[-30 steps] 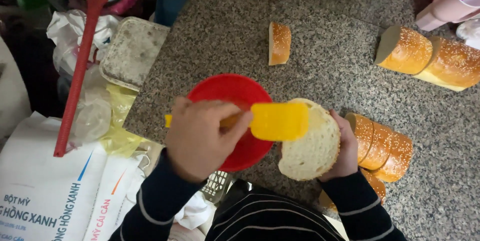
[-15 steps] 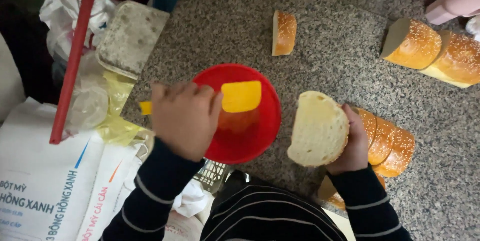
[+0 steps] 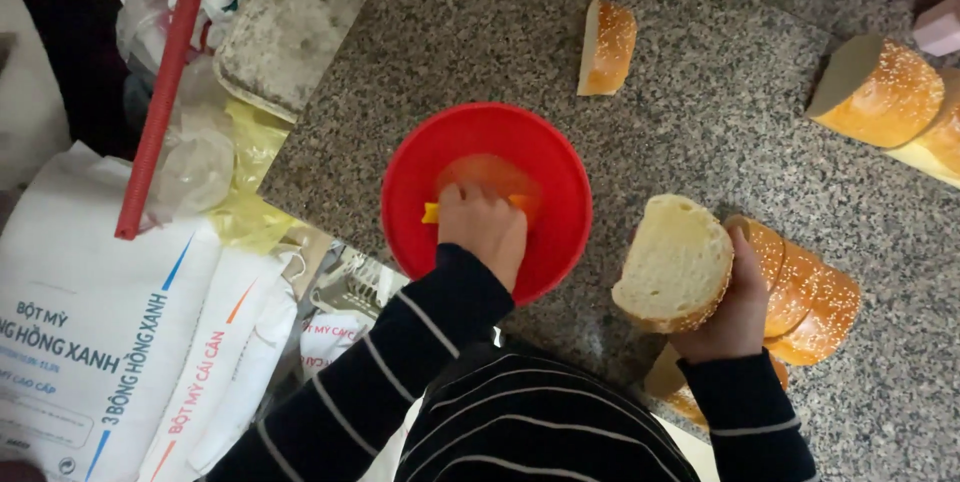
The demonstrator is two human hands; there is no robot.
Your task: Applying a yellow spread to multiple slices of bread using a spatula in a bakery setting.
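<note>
1. Large white woven flour sack [image 3: 85, 342], blue and green print, lower left beside counter.
2. Second white sack [image 3: 215, 372], red print with orange stripe, just right, touching the first.
3. Small white printed bag [image 3: 330, 337], between sacks and sleeve.

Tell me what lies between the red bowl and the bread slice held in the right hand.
Nothing: the head view shows bare speckled counter between the red bowl and the bread slice.

A working kitchen or small bakery. Sesame loaves [image 3: 880, 92] and cut slices [image 3: 607, 47] lie on a speckled granite desk [image 3: 700, 122]. Flour sacks [image 3: 90, 342] are stacked beside it.
</note>
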